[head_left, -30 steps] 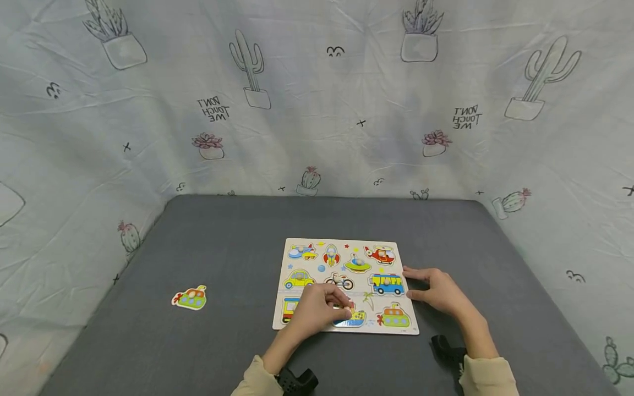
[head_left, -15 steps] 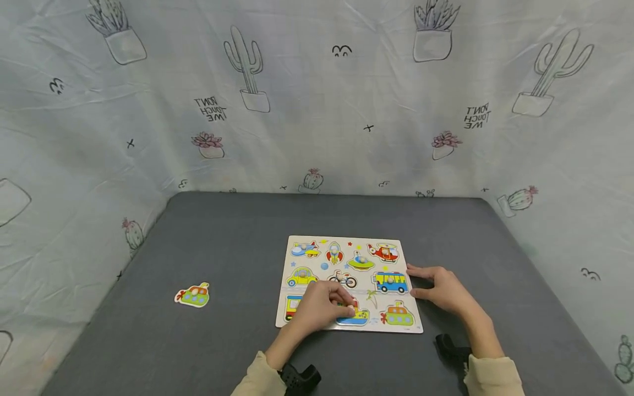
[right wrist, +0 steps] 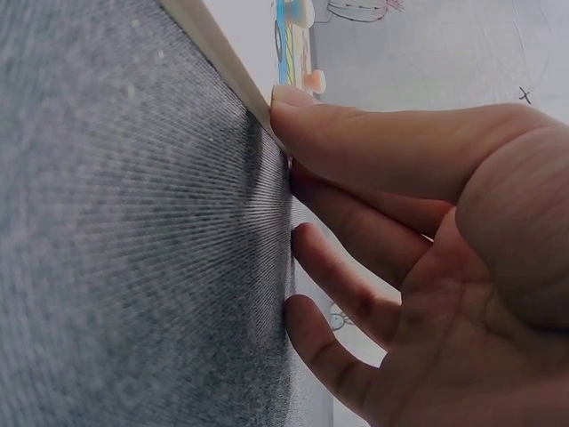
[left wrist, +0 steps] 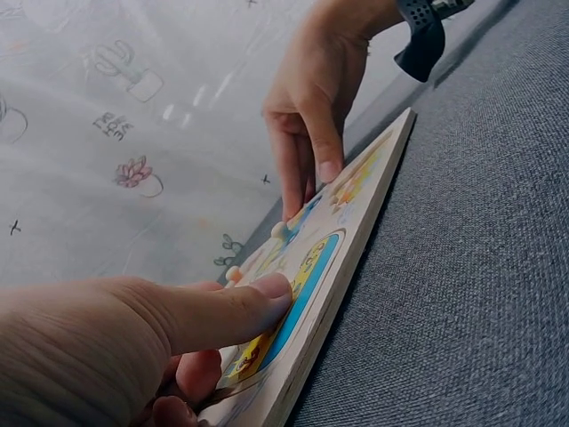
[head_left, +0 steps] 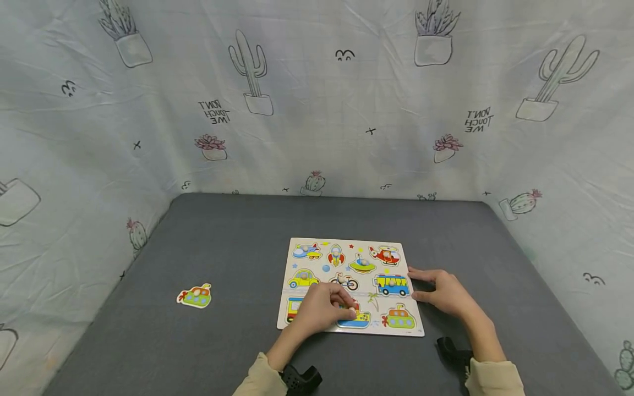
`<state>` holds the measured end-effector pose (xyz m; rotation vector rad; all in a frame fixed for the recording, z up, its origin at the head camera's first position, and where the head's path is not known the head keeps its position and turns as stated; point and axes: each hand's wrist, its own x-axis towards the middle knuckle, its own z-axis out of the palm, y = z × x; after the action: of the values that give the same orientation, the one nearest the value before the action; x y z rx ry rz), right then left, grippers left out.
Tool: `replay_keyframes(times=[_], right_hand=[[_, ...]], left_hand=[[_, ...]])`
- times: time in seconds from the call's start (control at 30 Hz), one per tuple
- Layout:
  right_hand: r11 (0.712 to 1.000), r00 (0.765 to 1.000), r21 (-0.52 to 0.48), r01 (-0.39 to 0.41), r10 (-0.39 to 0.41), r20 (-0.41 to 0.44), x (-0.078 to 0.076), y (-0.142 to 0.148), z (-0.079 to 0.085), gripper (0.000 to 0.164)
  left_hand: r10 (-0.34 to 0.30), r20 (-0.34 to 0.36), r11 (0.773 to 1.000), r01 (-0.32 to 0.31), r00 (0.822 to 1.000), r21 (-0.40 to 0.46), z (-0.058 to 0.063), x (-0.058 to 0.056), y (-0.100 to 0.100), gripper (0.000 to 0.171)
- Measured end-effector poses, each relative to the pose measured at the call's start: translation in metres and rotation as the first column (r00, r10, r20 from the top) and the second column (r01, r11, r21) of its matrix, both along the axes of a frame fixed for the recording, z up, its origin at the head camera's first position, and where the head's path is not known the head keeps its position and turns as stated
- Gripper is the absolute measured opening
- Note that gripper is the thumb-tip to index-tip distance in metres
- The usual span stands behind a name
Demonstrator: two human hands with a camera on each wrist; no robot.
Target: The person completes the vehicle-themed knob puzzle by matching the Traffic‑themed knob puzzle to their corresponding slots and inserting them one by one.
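My left hand [head_left: 322, 308] pinches the knob of a boat puzzle piece [left wrist: 305, 301], which lies in the bottom row of the wooden peg puzzle board [head_left: 282, 308]. Its thumb and fingers cover part of the boat and the knob. At the board's right edge, my right hand [head_left: 441, 291] touches the rim with thumb and forefinger, its other fingers spread loosely on the cloth in the right wrist view. A green submarine piece [head_left: 195, 296] with a knob lies on the table left of the board. At the board's lower right is a submarine-shaped spot [head_left: 398, 317] with no knob.
Other vehicle pieces fill the board, among them a bus [head_left: 391, 285], a car [head_left: 304, 278] and a helicopter [head_left: 384, 254]. A grey cloth covers the table [head_left: 238, 236]. Behind it hangs a white curtain [head_left: 317, 110] with cactus drawings.
The head view has shifted slightly. Both hands keep their places on the board, the left at the boat piece and the right at the edge.
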<state>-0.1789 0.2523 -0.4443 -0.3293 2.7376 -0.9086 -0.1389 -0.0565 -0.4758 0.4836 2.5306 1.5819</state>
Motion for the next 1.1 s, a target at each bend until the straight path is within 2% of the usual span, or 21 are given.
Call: replay_keyframes(times=[0.63,0.73,0.83,0.9,0.97,1.03,1.1], right_hand=[[1.0,1.0,0.013,0.007,-0.007,0.006,-0.001,0.0,-0.001,0.059],[1.0,1.0,0.01,0.01,-0.01,0.006,0.0,0.0,-0.002,0.059],[1.0,1.0,0.007,0.014,-0.014,0.002,0.0,0.001,-0.003,0.058],[1.0,1.0,0.001,0.014,-0.014,-0.001,0.0,0.001,-0.004,0.058],[1.0,1.0,-0.002,0.016,-0.016,-0.002,0.0,0.002,-0.003,0.058],[1.0,1.0,-0.012,0.017,-0.017,0.002,0.0,0.003,-0.003,0.058],[1.0,1.0,-0.023,0.019,-0.019,0.01,-0.001,0.004,-0.002,0.058]], left_hand=[[0.028,0.022,1.0,-0.028,0.999,-0.004,-0.001,0.003,0.001,0.017],[0.02,0.001,1.0,-0.02,1.0,-0.001,0.0,0.005,0.003,0.017],[0.004,-0.034,1.0,-0.005,0.999,-0.023,0.008,0.011,0.0,0.023],[-0.004,-0.07,0.999,0.001,0.998,-0.045,0.017,0.015,-0.011,0.031],[0.0,-0.112,0.997,-0.008,0.994,-0.079,0.027,0.019,-0.031,0.036],[0.024,-0.178,0.991,-0.047,0.984,-0.125,0.037,0.022,-0.063,0.037],[0.071,-0.256,0.978,-0.118,0.964,-0.172,0.042,0.023,-0.102,0.036]])
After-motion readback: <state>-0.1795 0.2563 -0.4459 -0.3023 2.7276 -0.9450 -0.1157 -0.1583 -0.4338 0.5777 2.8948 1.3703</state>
